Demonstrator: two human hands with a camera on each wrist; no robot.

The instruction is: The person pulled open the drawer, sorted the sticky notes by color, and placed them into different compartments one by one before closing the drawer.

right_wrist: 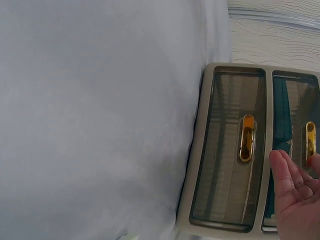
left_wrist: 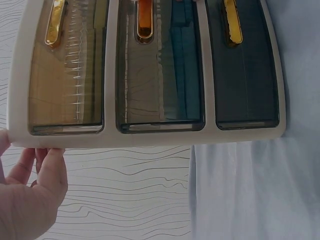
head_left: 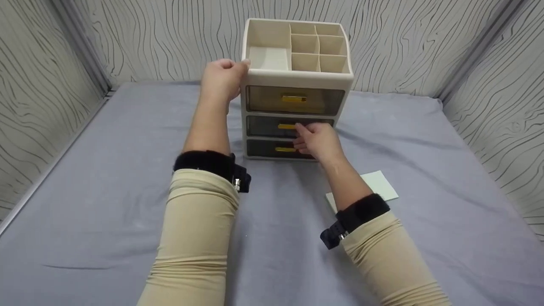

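Observation:
A cream desktop drawer organizer point(head_left: 297, 78) stands upright with three smoky see-through drawers, all pushed in. My left hand point(head_left: 223, 78) grips its upper left corner, thumb at the top rim and fingers point(left_wrist: 52, 167) along the side wall. In front of the middle drawer point(head_left: 263, 126) is my right hand point(head_left: 321, 140). Its thumb tip meets the right end of that drawer's gold handle point(right_wrist: 311, 137), while the other fingers point(right_wrist: 282, 175) extend below it, apart from the handle. Teal items point(left_wrist: 182, 65) show through the middle drawer front.
Open compartments point(head_left: 305, 44) divide the organizer's top. A pale green pad point(head_left: 380, 185) lies on the grey cloth point(head_left: 127, 212), partly hidden under my right forearm. Patterned panels point(head_left: 170, 38) wall in the table at the back and sides.

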